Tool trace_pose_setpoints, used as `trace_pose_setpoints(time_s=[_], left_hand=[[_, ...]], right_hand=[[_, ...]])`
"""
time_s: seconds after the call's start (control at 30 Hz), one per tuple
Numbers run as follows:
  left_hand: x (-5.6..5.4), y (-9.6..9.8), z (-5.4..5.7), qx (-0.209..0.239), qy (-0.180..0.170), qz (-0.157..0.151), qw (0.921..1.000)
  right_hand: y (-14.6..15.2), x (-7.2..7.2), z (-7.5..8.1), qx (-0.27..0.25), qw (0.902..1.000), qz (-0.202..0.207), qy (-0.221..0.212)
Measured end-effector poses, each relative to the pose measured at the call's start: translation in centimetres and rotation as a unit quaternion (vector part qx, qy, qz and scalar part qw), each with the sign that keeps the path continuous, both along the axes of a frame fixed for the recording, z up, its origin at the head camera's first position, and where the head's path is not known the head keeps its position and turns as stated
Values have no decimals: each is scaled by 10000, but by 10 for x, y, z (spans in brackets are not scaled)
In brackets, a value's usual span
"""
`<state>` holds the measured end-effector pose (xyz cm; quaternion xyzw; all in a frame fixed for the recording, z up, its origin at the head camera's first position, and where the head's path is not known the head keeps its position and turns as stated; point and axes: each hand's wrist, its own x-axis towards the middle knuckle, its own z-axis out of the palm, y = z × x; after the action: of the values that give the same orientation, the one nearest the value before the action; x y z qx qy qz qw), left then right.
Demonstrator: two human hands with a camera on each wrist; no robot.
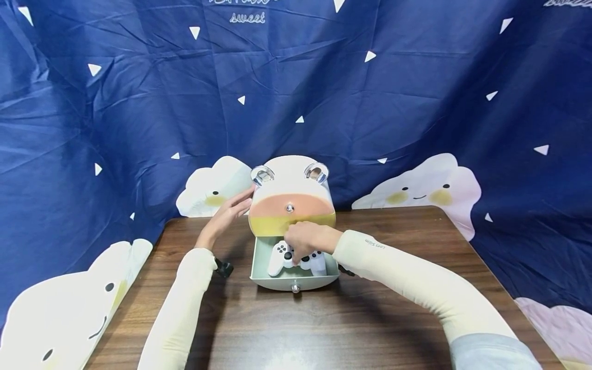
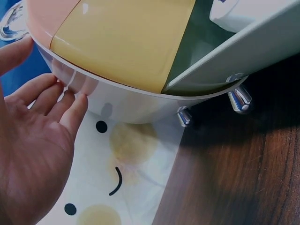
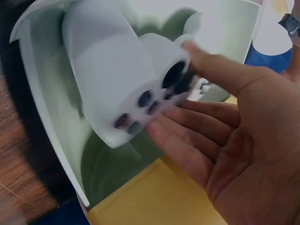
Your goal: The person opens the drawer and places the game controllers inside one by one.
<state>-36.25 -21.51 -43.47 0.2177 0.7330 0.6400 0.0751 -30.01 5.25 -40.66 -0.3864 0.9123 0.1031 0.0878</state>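
A white game controller with dark sticks and buttons lies in the pulled-out pale green drawer of a small rounded cabinet. My right hand reaches into the drawer and pinches the controller at its middle. In the right wrist view, the thumb is on one face of the controller and the fingertips are at its button edge. My left hand is at the cabinet's left side; in the left wrist view its extended fingers rest against the white side wall.
Above the drawer are a yellow front and an orange front with a silver knob. Two chrome rings stick up on top. Short metal legs support the cabinet on a brown wooden table. A blue patterned cloth hangs behind.
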Motion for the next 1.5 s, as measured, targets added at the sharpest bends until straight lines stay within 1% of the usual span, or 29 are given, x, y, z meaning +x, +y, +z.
trace_pose_setpoints(time_s=[0.23,0.5,0.6,0.7,0.77,0.9,1.03,1.2,1.37,1.5], left_hand=[[2,1,1,-33,-5,-14,10000],[2,2,1,-18,-22,-7,10000],[2,2,1,-23,-23,-17,10000],[2,2,2,-26,-15,-21,10000],[2,2,1,-13,-13,-22,10000],[2,1,1,28,-9,-39,10000],[2,1,2,17,-2,-48,10000],[3,1,3,-7,-10,-63,10000],[3,1,3,50,5,-83,10000],[3,2,3,54,-16,-45,10000]], right_hand=[[1,1,-3,-39,9998,36,-185],[3,2,-2,-94,9997,11,-226],[6,2,0,-217,9991,-14,-354],[9,2,3,-396,9982,56,-444],[12,2,6,-506,9978,176,-389],[18,0,12,-704,9963,498,-63],[26,0,15,-990,9929,651,127],[37,3,17,-1388,9870,774,236],[47,6,18,-1587,9837,768,346],[56,11,19,-1756,9821,619,295]])
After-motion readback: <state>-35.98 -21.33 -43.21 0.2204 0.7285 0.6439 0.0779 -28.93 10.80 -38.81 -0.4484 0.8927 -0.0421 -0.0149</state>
